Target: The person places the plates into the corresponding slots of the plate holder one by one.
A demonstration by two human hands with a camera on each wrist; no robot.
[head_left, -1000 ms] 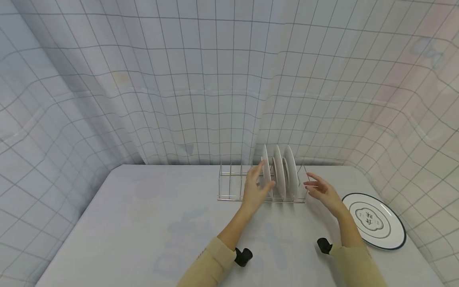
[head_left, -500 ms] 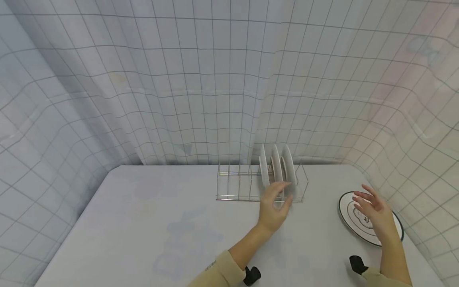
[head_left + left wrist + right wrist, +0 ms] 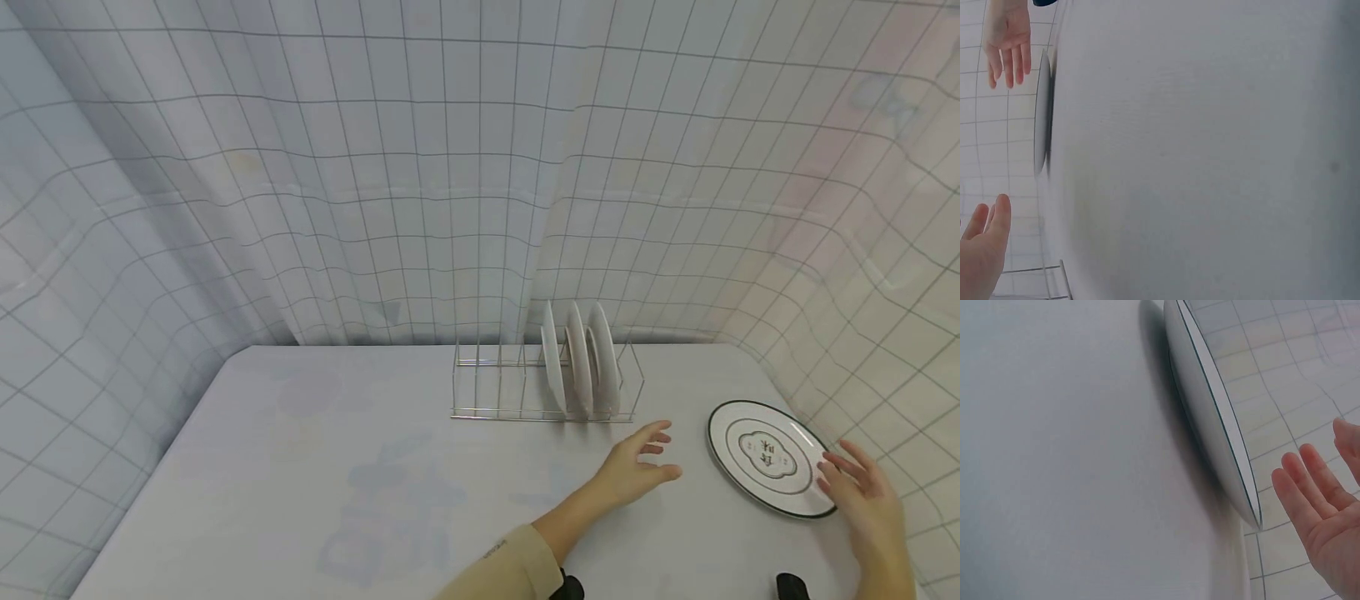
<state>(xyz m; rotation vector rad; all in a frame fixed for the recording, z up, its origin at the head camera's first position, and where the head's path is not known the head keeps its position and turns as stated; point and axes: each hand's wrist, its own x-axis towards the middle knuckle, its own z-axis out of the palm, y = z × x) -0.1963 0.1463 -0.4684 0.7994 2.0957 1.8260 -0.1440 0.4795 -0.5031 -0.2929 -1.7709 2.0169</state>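
An oval white plate [image 3: 806, 492] with a dark rim and printed characters lies flat at the table's right side. By its near right edge is my right hand [image 3: 866, 496], fingers spread and holding nothing; the right wrist view shows the hand [image 3: 1329, 519] apart from the plate's rim [image 3: 1216, 406]. My left hand [image 3: 633, 471] hovers left of the plate with thumb and fingers apart, nothing between them. Behind it a wire dish rack [image 3: 498, 412] holds several white plates [image 3: 577, 362] on edge in its right half.
White table [image 3: 300, 467] stretches far to the left. A white grid-patterned curtain [image 3: 412, 208] encloses the back and sides, close to the oval plate on the right. Black wrist mounts [image 3: 791, 586] stick out beneath the sleeves.
Both hands have moved right and nearer, away from the dish rack. The right hand has passed over the oval plate to its right edge. The plates in the rack stay put.
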